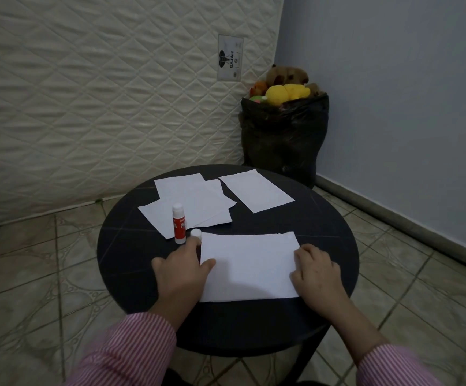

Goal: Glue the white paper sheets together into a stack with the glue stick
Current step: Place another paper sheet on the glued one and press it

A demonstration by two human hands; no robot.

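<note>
- My left hand (183,270) rests at the nine o'clock edge of the near sheet (249,267), thumb laid flat on the paper, the other fingers loosely curled off its edge on the table (131,263). They hold nothing that I can see.
- My right hand (316,273) sits at the three o'clock edge, fingers bent with the tips bearing down on the paper's side; whether they pinch the edge or only press it, I cannot tell.
- The near sheet lies flat at six o'clock on the round table. At its far right corner a sliver shows, so I judge it is two sheets already laid together, slightly out of line.
- The glue stick (178,224) stands upright and uncapped at about ten o'clock, on the corner of the loose sheets (192,203). Its cap (195,233) sits just beside it, near my left fingertips.
- One more single sheet (256,190) waits at one o'clock, apart from the others.
- The step in hand, as I judge it, is squaring and pressing. I should nudge the edges flush from both sides first, while the glue may still slide.
- Then smooth from the middle outward toward three and nine o'clock, to drive out bubbles and wrinkles.
- I should press the corners last, firmly, since they lift first.
</note>
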